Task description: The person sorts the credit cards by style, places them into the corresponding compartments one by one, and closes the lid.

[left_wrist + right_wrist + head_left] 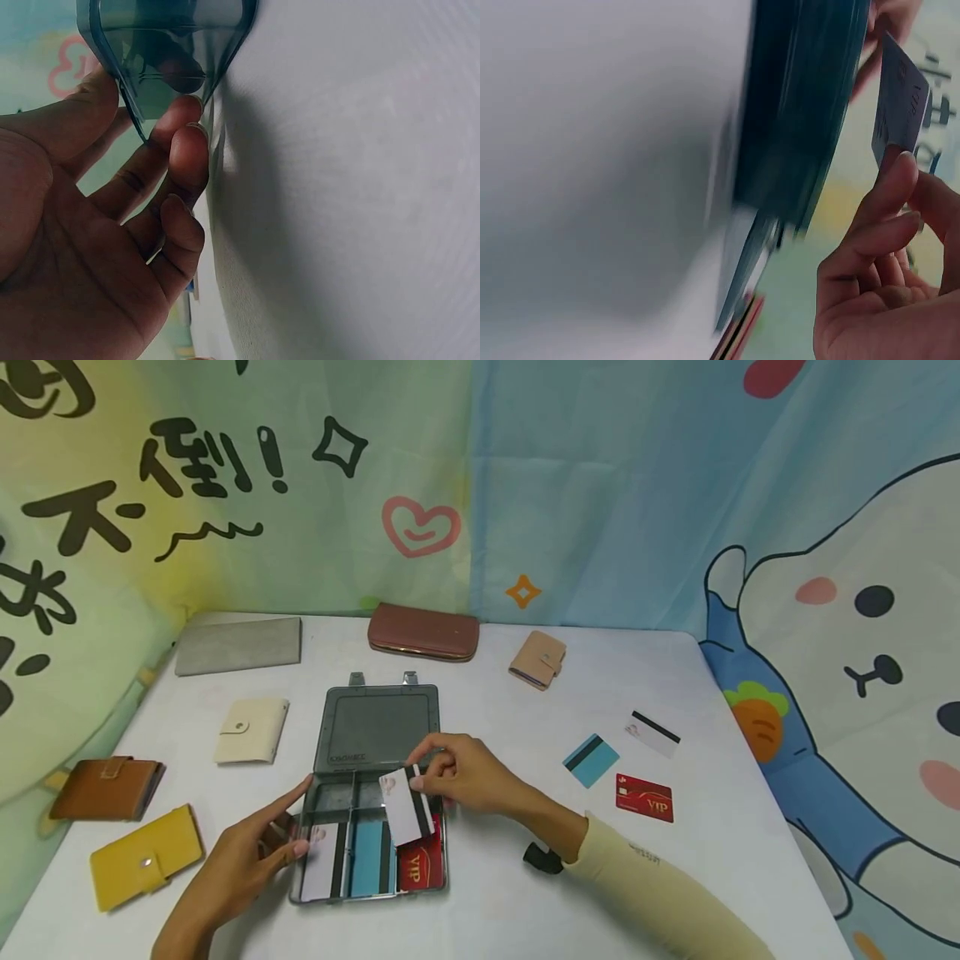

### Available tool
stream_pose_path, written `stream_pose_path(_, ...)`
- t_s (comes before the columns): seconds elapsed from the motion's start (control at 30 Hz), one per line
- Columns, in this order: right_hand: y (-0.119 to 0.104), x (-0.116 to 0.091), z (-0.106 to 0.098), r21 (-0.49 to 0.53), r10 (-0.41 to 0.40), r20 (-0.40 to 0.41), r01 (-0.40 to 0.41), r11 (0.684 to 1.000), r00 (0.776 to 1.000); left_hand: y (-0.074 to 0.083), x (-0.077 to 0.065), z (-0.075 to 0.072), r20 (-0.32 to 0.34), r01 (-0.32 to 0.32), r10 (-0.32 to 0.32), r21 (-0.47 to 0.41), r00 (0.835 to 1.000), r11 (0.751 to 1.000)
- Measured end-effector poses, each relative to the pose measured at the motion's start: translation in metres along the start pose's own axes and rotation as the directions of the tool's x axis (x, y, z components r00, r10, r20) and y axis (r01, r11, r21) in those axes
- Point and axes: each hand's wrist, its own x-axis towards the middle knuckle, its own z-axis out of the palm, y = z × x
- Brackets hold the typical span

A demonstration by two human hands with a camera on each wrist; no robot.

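A translucent grey compartment case point(375, 770) lies with its lid point(382, 725) flipped back. Its front compartments hold a white striped card point(322, 862), a blue card point(366, 858) and a red VIP card point(422, 864), left to right. Between thumb and fingers, my right hand point(468, 774) pinches another white card point(407, 810), tilted above the case and partly covering the blue and red ones. This card point(901, 101) also shows in the right wrist view. My left hand point(243, 852) holds the case's left side; its fingers point(187, 154) touch the outer wall in the left wrist view.
Right of the case lie a blue card point(591, 760), a white card point(652, 733) and a red VIP card point(644, 798). Several wallets surround it, including yellow point(146, 857), brown point(105, 789), cream point(251, 731), maroon point(423, 631) and tan point(537, 658). A grey flat pouch point(238, 645) lies back left.
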Motion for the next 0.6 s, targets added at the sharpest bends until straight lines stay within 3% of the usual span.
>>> stream_pose_path(0.17,-0.012,0.008,0.033,0.059,0.004,0.061,-0.008,0.998,0.998,0.002,0.0,0.0,0.008,0.031,-0.031,0.008,0.999,0.999)
stream_pose_path(0.33,-0.025,0.015,0.056,0.088,0.014,0.068,-0.02,0.996,0.998,0.002,0.001,0.0,0.001,0.014,-0.014,0.005,1.0,1.0)
stream_pose_path(0.6,-0.028,0.023,0.07,-0.097,0.032,0.11,-0.022,0.995,0.993,0.001,0.001,-0.001,-0.006,-0.016,0.016,0.013,1.0,1.0)
